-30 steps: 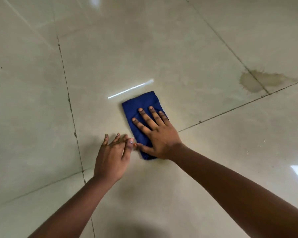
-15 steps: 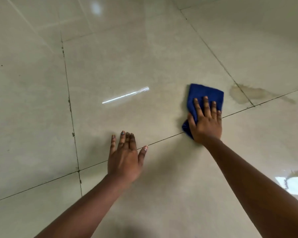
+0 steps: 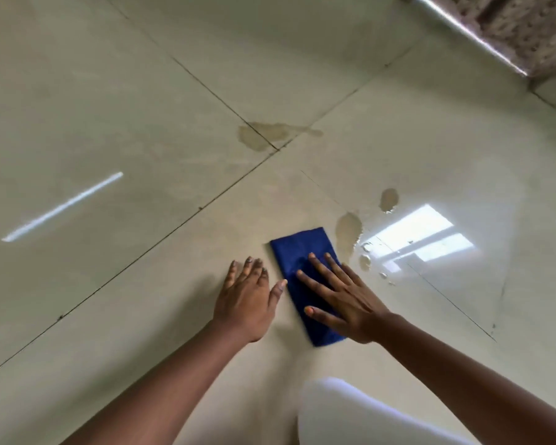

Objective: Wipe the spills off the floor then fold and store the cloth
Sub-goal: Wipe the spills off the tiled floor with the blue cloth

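Observation:
A folded blue cloth (image 3: 302, 248) lies flat on the glossy beige tile floor (image 3: 126, 107). My right hand (image 3: 341, 300) presses down on its near half, palm flat and fingers spread. My left hand (image 3: 247, 293) rests flat on the bare floor just left of the cloth, holding nothing. A brownish spill (image 3: 349, 229) sits right beside the cloth's far right corner, with small drops (image 3: 365, 261) next to it. A smaller puddle (image 3: 389, 199) lies further off. A larger spill (image 3: 264, 134) spreads over the tile joint beyond.
A bright window reflection (image 3: 421, 236) glares on the floor right of the cloth. A speckled surface with a metal edge strip (image 3: 469, 33) runs across the top right corner. Something white and blurred (image 3: 350, 412), perhaps my clothing, fills the bottom middle.
My right hand slid the cloth right toward the joint spill, then back near my left hand. The view has shifted right, so more puddles and the edge strip now show.

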